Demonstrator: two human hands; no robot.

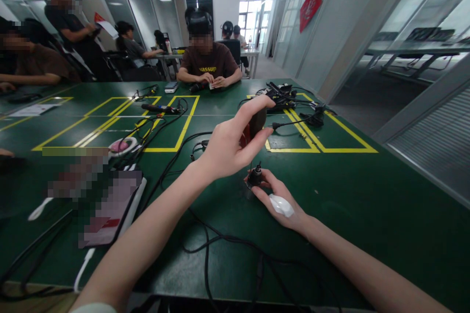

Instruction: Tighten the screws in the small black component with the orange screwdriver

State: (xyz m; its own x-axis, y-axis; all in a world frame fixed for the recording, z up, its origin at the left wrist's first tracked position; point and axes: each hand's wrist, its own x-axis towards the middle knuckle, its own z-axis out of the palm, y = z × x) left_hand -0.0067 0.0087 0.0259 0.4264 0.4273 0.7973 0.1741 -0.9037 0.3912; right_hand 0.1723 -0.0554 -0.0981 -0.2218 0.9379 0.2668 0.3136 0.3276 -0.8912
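Raised over the middle of the green table, my left hand point(235, 144) curls its fingers and thumb around a dark round object point(258, 121), partly hidden by the hand. Below it and slightly right, my right hand point(277, 198) grips a small black cylindrical part point(254, 177) between thumb and fingers. That part stands upright near the tabletop, with a thin tip pointing up. A white patch covers the base of my right thumb. The two held things are apart.
Black cables point(220, 237) run across the green table point(352, 195). Phones point(112, 208) and a tape roll point(123, 146) lie left. A cable pile point(281, 95) sits at the back right. A person point(210, 63) sits opposite; others are behind and left.
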